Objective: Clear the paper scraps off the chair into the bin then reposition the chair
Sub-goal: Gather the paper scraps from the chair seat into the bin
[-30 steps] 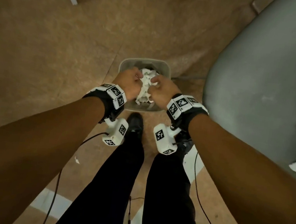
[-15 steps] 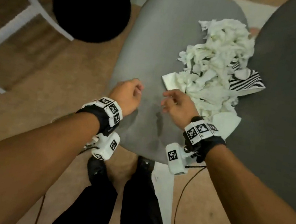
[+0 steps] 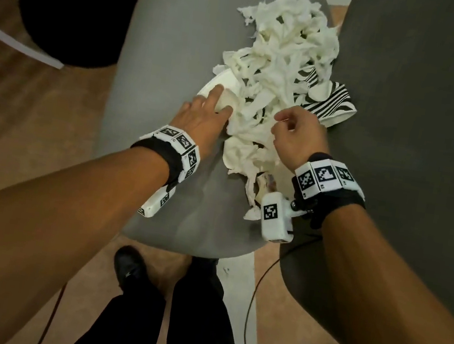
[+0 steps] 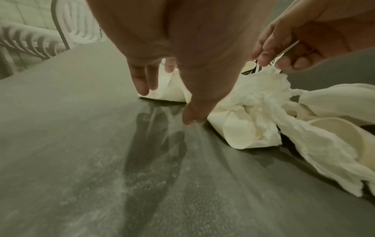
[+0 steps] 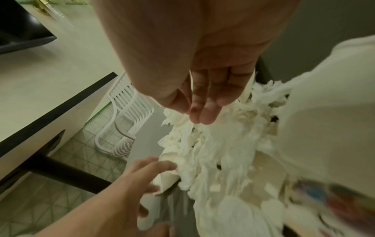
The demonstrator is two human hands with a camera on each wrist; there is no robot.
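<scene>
Paper scraps [image 3: 282, 71] heaped on the chair [image 3: 174, 46] seat. Left hand [image 3: 201, 118], fingers extended, touches the heap's edge; right hand [image 3: 295, 138], loosely curled above it, holds nothing visible. Loose shreds could spill floorward during gathering.

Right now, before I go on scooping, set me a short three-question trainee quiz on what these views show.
1. True or false: the pile of paper scraps lies on the floor.
2. Which hand has straight fingers on a folded white sheet at the pile's edge? A) left hand B) right hand
3. Fill in: a piece with black and white ____ sticks out of the pile on the far right side.

Key: 1. False, it lies on the grey chair seat. 2. A. 3. Stripes.
</scene>
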